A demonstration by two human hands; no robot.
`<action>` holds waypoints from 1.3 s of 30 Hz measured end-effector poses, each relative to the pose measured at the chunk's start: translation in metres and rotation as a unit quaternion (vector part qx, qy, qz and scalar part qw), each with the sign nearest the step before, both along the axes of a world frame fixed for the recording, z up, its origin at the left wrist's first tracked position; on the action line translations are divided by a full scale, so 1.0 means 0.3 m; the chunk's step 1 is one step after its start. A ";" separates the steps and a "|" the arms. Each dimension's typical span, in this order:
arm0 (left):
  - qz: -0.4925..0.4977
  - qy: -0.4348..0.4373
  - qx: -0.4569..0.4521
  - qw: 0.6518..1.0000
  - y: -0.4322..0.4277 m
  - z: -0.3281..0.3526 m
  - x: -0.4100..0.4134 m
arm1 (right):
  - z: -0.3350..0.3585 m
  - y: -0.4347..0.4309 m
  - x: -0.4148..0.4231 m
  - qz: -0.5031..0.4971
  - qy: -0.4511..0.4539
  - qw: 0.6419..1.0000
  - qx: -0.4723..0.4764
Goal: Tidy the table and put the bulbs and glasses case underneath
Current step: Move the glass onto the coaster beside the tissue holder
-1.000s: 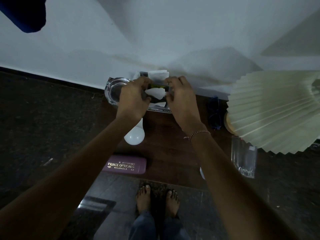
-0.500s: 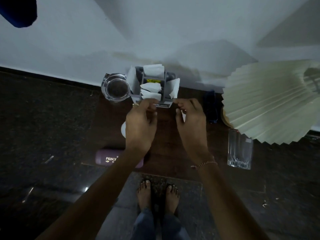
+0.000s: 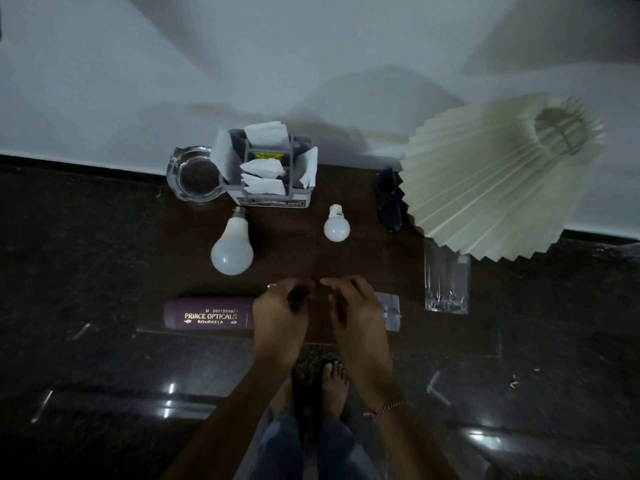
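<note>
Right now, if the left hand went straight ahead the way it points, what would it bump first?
Probably the small bulb: the left hand angles forward-right over bare table toward it. Its height is unclear, so it might pass above.

Pale wall [image 3: 311,46] meets dark (glossy) floor [image 3: 86,427].

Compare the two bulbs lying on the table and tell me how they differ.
The big bulb is pear-shaped with a long neck; the small bulb is rounder and stubbier. The big bulb's cap looks dark and metallic, the small bulb's cap white. The big bulb lies nearer the glasses case, the small bulb nearer the sunglasses. Both are white and lie on their sides, caps toward the wall.
</note>
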State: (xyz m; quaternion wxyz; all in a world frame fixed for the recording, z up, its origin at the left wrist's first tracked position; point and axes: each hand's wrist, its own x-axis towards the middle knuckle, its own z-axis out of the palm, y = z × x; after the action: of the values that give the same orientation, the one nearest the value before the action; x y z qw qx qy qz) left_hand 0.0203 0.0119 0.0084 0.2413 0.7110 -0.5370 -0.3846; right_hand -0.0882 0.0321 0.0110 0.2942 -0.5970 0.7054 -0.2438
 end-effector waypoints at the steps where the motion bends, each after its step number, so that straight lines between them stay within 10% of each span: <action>1: -0.003 0.006 0.006 1.000 0.004 0.000 -0.014 | -0.001 0.015 -0.013 -0.006 -0.001 1.000 0.006; 18: -0.047 0.137 0.157 0.977 0.013 0.016 -0.432 | -0.012 0.077 -0.387 -0.278 0.042 0.956 -0.079; 25: -0.013 0.182 0.244 0.952 -0.039 0.020 -0.562 | -0.089 0.029 -0.520 -0.375 -0.026 0.924 0.069; 39: 0.066 0.254 0.340 0.903 -0.083 -0.007 -0.567 | -0.118 0.073 -0.529 -0.353 -0.133 0.922 0.080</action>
State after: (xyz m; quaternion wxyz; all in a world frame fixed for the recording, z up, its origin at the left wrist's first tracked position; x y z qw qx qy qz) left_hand -0.1499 -0.0130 0.0062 0.1384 0.6616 -0.2459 -0.6947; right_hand -0.2470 0.0540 -0.0246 0.3271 -0.2452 0.8421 -0.3518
